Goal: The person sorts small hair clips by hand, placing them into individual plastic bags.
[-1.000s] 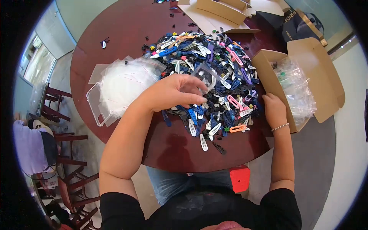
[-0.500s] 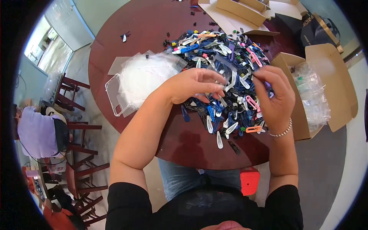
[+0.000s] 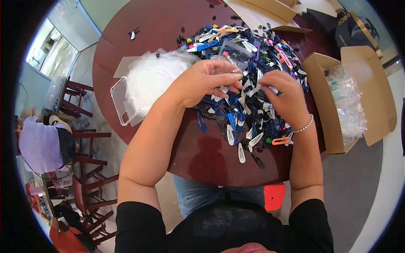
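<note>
A large heap of hair clips (image 3: 230, 128), mostly white, blue and black with a few pink and orange, lies on the round dark red table (image 3: 202, 162). Over its left part is my left hand (image 3: 211, 80), fingers curled round a clear plastic bag (image 3: 234, 49) that rises past the fingertips. My right hand (image 3: 284, 95) is just to the right, thumb and forefinger pinched on a pale clip (image 3: 254, 90) above the heap. Left of the heap lies a fanned stack of clear bags (image 3: 154, 80).
A clear phone case (image 3: 120, 105) lies by the bags. An open cardboard box (image 3: 322, 105) of filled clear bags stands right; more cardboard (image 3: 270, 10) is at the back. Small black clips (image 3: 133, 33) lie at the far left. People (image 3: 44, 143) sit near stools at left.
My right hand has moved left, closer to my left hand, and its pinch is now on a pale clip. The view has shifted slightly.
</note>
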The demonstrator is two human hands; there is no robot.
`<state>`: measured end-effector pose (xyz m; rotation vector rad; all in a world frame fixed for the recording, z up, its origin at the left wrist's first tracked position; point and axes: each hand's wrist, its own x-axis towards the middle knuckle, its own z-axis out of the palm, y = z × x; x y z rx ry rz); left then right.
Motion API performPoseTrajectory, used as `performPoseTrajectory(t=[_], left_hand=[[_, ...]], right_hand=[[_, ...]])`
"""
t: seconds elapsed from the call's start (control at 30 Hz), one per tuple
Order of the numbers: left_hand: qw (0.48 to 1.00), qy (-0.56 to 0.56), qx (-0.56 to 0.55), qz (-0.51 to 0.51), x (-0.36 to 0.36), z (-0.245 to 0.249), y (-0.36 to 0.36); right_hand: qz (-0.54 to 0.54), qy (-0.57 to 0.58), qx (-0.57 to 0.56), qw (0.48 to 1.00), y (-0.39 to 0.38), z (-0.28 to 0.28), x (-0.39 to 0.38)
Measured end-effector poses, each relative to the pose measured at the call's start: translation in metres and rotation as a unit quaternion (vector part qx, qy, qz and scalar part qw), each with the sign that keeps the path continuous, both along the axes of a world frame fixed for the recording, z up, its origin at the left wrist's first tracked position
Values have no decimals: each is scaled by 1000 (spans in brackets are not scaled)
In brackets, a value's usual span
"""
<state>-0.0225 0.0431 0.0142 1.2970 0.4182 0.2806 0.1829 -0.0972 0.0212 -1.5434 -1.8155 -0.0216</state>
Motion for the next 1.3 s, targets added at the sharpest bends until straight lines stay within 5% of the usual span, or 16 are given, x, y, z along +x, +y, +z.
performPoseTrajectory(t=[0.1,0.23,0.3,0.47,0.57,0.67,1.13,1.3], left_hand=[[1000,8,7,23,-1,2,-1],[1000,16,14,22,0,1,-1],[1000,15,15,16,1,-1,0],[1000,8,25,15,0,0,-1],[999,20,28,11,0,0,-2],[999,18,30,3,0,0,-2],[999,19,49,0,0,0,-2],[999,16,46,2,0,-2,-1]], right_hand=[[10,-99,-74,992,-1,-8,-11],[-4,-101,-82,991,1,-10,-4],[21,-29,-184,982,-3,-4,1],[-43,60,-151,986,2,-10,-3],[-188,-28,-103,976,6,-13,-10],[-208,-91,-53,972,6,-19,-10],[-44,94,-89,991,2,-11,-8],[-50,14,-90,995,-1,-7,-11]])
